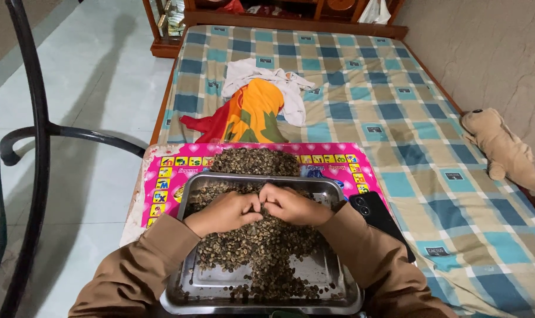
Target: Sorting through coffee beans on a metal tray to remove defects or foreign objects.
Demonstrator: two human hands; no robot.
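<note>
Left hand (223, 212): we rest it on the beans (261, 241), fingers curled narrow, pinching a few; exactly what we cannot tell.
Right hand (294, 205): knuckles touching the left, fingers bent tight on the same spot, so both can pick closely.
Beans: heaped in the steel tray (185, 294), which keeps them together.
Second pile (256, 160): beyond the tray, on the pink mat (167, 176), kept apart.
Phone (376, 218): just right of the tray.

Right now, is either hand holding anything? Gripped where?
Cannot be told for sure. The left hand and right hand rest curled, fingertips together, on the beans in the metal tray. Any bean pinched between them is hidden.
</note>
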